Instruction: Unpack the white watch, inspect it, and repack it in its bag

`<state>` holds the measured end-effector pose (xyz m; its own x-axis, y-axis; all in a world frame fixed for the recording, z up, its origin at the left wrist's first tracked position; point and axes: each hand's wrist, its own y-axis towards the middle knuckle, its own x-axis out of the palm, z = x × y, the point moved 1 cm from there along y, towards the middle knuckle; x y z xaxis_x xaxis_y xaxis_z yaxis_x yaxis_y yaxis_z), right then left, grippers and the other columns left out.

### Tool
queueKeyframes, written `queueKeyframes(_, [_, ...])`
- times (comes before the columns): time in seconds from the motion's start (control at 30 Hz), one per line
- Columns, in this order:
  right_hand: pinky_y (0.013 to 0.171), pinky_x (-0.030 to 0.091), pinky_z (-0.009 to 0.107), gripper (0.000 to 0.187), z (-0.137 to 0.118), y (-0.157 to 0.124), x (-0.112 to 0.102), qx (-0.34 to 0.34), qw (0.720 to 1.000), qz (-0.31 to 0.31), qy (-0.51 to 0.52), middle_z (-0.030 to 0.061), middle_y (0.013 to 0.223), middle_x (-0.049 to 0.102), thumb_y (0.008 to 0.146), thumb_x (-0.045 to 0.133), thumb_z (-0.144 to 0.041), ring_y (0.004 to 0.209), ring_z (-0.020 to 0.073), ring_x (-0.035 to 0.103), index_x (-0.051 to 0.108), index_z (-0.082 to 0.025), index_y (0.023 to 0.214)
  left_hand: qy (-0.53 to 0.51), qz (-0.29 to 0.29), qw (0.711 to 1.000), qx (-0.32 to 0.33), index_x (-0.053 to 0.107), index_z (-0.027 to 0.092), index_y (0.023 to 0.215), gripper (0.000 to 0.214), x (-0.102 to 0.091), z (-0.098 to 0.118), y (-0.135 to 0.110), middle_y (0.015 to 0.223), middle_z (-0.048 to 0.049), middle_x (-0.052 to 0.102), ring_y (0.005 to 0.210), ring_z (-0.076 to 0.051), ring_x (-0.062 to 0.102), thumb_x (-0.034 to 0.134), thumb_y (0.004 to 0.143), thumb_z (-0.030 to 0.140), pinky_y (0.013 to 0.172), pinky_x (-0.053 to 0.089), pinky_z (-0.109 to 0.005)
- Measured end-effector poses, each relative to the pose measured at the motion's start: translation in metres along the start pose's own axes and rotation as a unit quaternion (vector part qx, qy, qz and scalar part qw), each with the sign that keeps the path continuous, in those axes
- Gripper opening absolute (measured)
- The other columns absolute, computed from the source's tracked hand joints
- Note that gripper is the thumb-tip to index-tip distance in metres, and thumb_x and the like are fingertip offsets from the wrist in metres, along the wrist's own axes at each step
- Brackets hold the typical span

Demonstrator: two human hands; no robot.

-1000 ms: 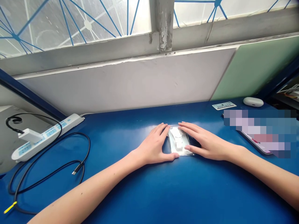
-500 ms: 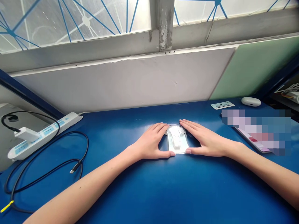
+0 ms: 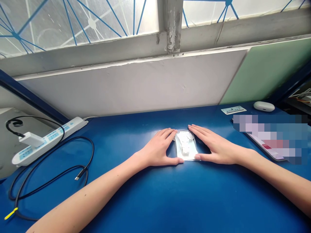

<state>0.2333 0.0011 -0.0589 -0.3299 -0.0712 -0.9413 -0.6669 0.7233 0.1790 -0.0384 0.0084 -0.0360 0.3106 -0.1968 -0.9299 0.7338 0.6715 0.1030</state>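
A small clear plastic packet (image 3: 179, 154) lies flat on the blue table (image 3: 155, 197), with something white, perhaps a coiled cable, inside it. My left hand (image 3: 159, 149) rests at its left side, open, its thumb by the near left corner and its fingers stretched along the far left corner. On the other side my right hand (image 3: 213, 145) mirrors this, open, thumb touching the near right corner and fingertips at the far edge. Neither hand is wrapped round the packet.
At the left lies a white power strip (image 3: 77, 124) with a plugged-in charger (image 3: 31, 139) and a looped black cable (image 3: 91, 152). To the right are a phone-like device (image 3: 269, 150), partly pixelated, a printed card (image 3: 233, 110) and a white earbud case (image 3: 264, 106). A wall panel (image 3: 136, 87) stands behind.
The whole view has shifted slightly, so everything sits a little further right. Both hands keep the same pose around the packet.
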Motion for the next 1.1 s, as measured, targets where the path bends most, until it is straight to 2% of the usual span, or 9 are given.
queueKeyframes(0.3, [0.115, 0.035, 0.058, 0.096, 0.0002, -0.0004, -0.0009, 0.013, 1.0, -0.018, 0.012, 0.0187, 0.164, 0.025, 0.088, 0.059, -0.06, 0.149, 0.0389, 0.027, 0.013, -0.017, 0.161, 0.007, -0.001, 1.0, -0.012, 0.033, 0.012, 0.152, 0.101, 0.0005, 0.0002, -0.0009, 0.157, -0.0202, 0.037, 0.146, -0.036, 0.032, 0.065, 0.078, 0.072, 0.118, 0.03, -0.051])
queueKeyframes(0.67, [0.115, 0.036, 0.059, 0.094, 0.0023, 0.0, 0.0005, 0.017, 0.999, -0.024, 0.013, 0.0197, 0.162, 0.03, 0.088, 0.058, -0.061, 0.148, 0.0388, 0.028, 0.017, -0.016, 0.16, 0.001, 0.001, 1.0, -0.007, 0.032, 0.01, 0.153, 0.101, 0.0013, -0.0007, -0.0014, 0.157, -0.0206, 0.036, 0.147, -0.036, 0.031, 0.065, 0.079, 0.071, 0.119, 0.029, -0.05])
queueKeyframes(1.1, [0.115, 0.036, 0.058, 0.093, 0.0009, 0.0017, 0.0008, 0.017, 1.0, -0.027, -0.003, 0.021, 0.161, 0.031, 0.089, 0.056, -0.062, 0.148, 0.0377, 0.029, 0.02, -0.012, 0.159, -0.008, 0.005, 1.0, -0.007, 0.031, 0.014, 0.153, 0.1, 0.0014, -0.0009, -0.0013, 0.157, -0.0186, 0.037, 0.146, -0.037, 0.032, 0.067, 0.078, 0.069, 0.118, 0.031, -0.052])
